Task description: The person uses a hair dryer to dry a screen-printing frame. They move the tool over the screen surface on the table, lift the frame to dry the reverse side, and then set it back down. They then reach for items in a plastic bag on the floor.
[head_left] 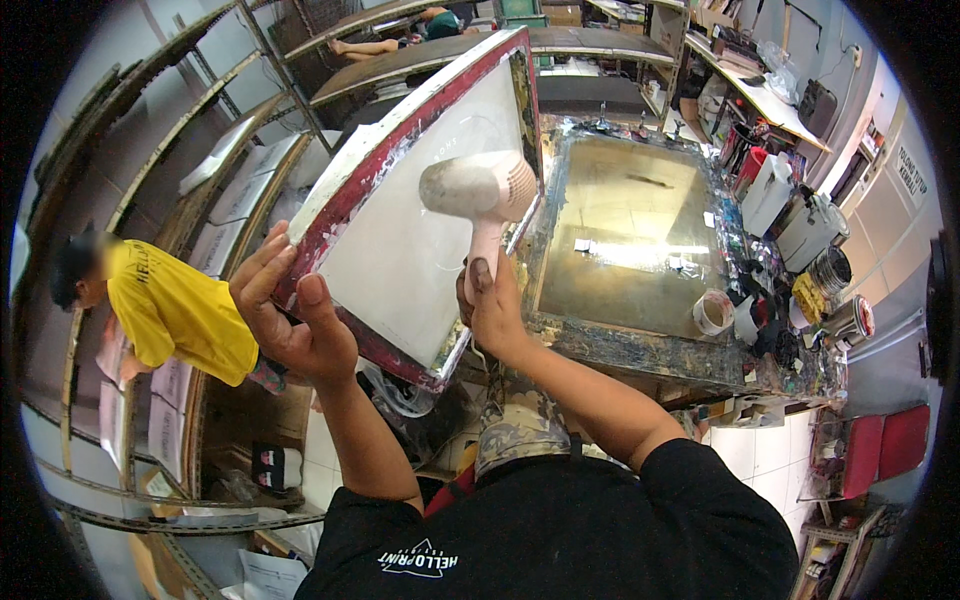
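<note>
My left hand (305, 325) grips the lower left edge of a screen-printing frame (345, 185), its thumb in front of the rim. The frame stands tilted, with dark red tape around a pale mesh (400, 250) that bears a faint outline near its upper part. My right hand (497, 312) is wrapped round the handle of a pale pink hair dryer (478, 190). The dryer is held upright in front of the mesh, its barrel pointing left along it. I cannot tell whether it is running.
To the right lies a paint-stained worktable (640, 345) with a shiny glass-like top (630, 230). A white tub (713, 312), cans and bottles crowd its right side. A person in a yellow shirt (180, 310) leans over long racks at the left. A red chair (870, 450) stands lower right.
</note>
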The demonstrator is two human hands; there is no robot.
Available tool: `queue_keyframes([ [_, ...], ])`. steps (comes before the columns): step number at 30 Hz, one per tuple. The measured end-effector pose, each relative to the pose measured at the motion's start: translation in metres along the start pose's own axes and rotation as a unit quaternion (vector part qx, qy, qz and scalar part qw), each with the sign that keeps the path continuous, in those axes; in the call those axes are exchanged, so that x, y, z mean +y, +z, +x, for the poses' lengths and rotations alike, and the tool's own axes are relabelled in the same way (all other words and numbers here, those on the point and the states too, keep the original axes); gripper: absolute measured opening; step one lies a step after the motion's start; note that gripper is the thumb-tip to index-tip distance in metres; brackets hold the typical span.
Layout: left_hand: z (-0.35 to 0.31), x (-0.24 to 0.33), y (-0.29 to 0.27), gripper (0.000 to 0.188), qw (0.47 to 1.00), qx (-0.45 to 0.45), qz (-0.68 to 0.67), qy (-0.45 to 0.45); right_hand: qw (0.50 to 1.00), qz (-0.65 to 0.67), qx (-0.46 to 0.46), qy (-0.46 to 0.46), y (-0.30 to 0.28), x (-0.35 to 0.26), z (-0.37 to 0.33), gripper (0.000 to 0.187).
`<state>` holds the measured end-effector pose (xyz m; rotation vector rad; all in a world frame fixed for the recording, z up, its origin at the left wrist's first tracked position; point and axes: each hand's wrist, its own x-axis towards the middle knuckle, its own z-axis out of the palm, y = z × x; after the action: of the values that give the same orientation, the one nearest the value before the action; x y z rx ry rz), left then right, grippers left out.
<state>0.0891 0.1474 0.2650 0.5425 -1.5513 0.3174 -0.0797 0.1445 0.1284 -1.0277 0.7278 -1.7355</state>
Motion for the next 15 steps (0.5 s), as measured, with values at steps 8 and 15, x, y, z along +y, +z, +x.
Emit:
queue_keyframes([
  [8, 0.0, 0.0, 0.002, 0.034, 1.0, 0.008, -0.017, 0.0, 0.995, -0.046, -0.071, -0.061, 0.006, 0.01, -0.029, 0.055],
  [15, -0.002, 0.001, 0.001, 0.033, 1.0, 0.004, -0.01, -0.003, 0.973, -0.136, -0.133, -0.131, 0.005, 0.014, -0.055, 0.059],
])
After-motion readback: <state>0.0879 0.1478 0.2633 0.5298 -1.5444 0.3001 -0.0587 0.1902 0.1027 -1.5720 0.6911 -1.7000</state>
